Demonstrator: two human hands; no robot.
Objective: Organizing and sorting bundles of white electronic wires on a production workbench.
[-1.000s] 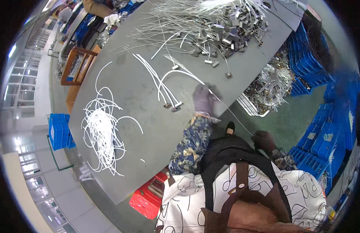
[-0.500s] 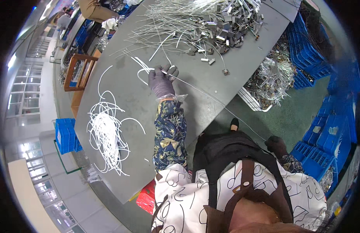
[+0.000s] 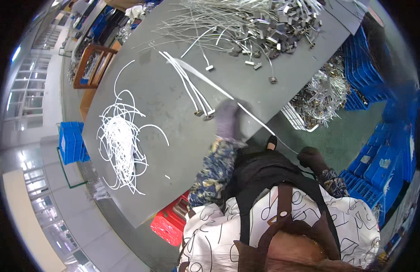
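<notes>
A gloved left hand (image 3: 227, 114) pinches a white tube (image 3: 214, 85) above the gray counter (image 3: 187, 152); the right hand (image 3: 311, 159) grips a thin wire (image 3: 289, 147).

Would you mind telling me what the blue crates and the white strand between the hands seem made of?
Blue crates: likely hard moulded plastic, semi-matte, given slotted walls. White strand: possibly smooth plastic, from its even white surface; blur leaves this open.
</notes>
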